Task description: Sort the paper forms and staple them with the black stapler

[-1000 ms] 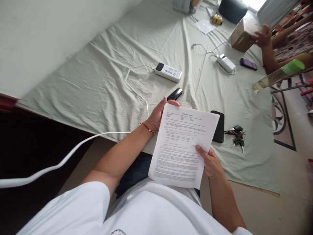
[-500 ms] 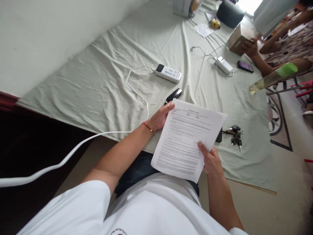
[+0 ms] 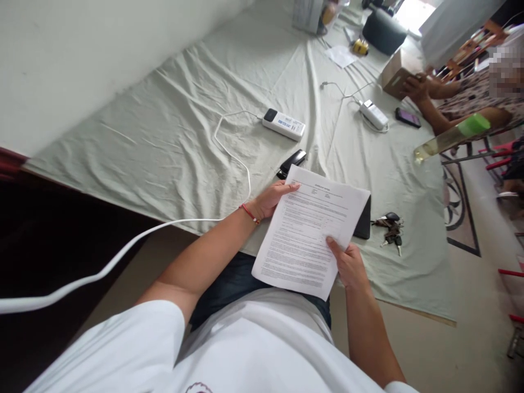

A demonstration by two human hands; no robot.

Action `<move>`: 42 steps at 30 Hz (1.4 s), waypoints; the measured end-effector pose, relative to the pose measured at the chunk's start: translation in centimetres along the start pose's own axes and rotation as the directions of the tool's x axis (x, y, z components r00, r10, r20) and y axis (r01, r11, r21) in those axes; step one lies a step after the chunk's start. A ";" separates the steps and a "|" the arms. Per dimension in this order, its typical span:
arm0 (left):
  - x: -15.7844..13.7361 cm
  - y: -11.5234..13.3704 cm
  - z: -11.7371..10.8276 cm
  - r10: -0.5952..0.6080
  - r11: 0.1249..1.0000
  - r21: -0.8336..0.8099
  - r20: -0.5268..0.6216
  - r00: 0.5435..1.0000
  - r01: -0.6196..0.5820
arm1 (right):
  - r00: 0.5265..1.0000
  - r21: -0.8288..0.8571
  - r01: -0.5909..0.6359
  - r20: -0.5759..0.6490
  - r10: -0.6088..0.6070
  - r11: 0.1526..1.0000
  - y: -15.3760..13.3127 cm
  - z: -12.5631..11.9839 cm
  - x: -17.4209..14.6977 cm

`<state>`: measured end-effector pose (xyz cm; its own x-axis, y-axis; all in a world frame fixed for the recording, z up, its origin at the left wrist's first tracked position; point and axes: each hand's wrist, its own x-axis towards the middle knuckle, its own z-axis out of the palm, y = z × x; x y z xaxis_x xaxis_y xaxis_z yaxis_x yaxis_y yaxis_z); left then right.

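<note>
A sheaf of printed paper (image 3: pixel 305 234) is held over the table's near edge, text side up. My left hand (image 3: pixel 273 199) grips its upper left side, thumb on top and the other fingers partly hidden. On the right side, my right hand (image 3: pixel 347 263) pinches the sheaf with the thumb over the print. Just beyond the top left corner lies a black stapler (image 3: pixel 292 162). A flat black object (image 3: pixel 363 221) shows partly from under the right edge of the paper. Beside it is a bunch of keys (image 3: pixel 391 232).
A white power strip (image 3: pixel 283 124) with its cord lies past the stapler. Farther right are a white adapter (image 3: pixel 374 114), a phone (image 3: pixel 408 117) and a green-capped bottle (image 3: pixel 452 136). Another person's hands (image 3: pixel 415 87) hold a cardboard box (image 3: pixel 396 75). A yellow object (image 3: pixel 360 47) lies far back.
The paper has shifted slightly left, uncovering more of the flat black object. My left thumb reaches farther over the sheet. Both hands keep their hold.
</note>
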<state>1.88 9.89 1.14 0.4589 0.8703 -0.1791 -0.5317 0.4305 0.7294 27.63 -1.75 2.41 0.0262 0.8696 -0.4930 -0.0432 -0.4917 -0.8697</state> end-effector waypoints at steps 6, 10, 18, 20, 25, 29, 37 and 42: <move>0.3 -0.4 0.1 -0.019 0.998 -0.064 -0.081 0.997 0.014 | 0.808 -0.286 0.449 -0.276 -0.521 0.847 -2.6 -0.4 1.6; 0.4 -0.6 0.2 -0.026 0.998 -0.051 -0.053 0.998 0.023 | 0.514 -0.693 0.582 -0.091 -0.853 0.425 -7.5 1.1 3.0; 0.2 -0.6 0.5 0.006 0.999 -0.032 -0.003 1.000 -0.007 | 0.641 -0.814 0.581 0.444 -0.626 0.017 -12.4 8.1 7.4; 0.3 -0.7 0.6 0.005 0.999 -0.035 -0.011 1.000 -0.005 | 0.692 -0.820 0.572 0.496 -0.526 -0.020 -12.3 8.9 7.7; 0.4 -0.9 0.7 -0.034 0.999 -0.024 -0.041 0.999 0.033 | 0.737 -0.815 0.579 0.535 -0.413 -0.024 -12.3 9.3 7.0; 0.4 -1.1 1.0 0.009 0.999 -0.035 0.003 1.000 -0.009 | 0.761 -0.805 0.593 0.564 -0.321 -0.010 -12.3 9.3 6.3; 0.3 -1.0 1.1 0.002 0.999 0.034 0.010 1.000 -0.002 | 0.770 -0.796 0.604 0.574 -0.279 0.029 -12.2 8.6 5.7; 0.0 -0.4 1.1 0.027 0.993 0.119 -0.044 0.999 -0.022 | 0.813 -0.835 0.533 0.460 -0.355 0.139 -12.3 6.9 6.3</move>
<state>2.85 9.43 1.53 0.4124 0.8913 -0.1884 -0.4533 0.3801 0.8063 21.46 10.03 10.18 -0.4232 0.9024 -0.0807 0.8417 0.3586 -0.4038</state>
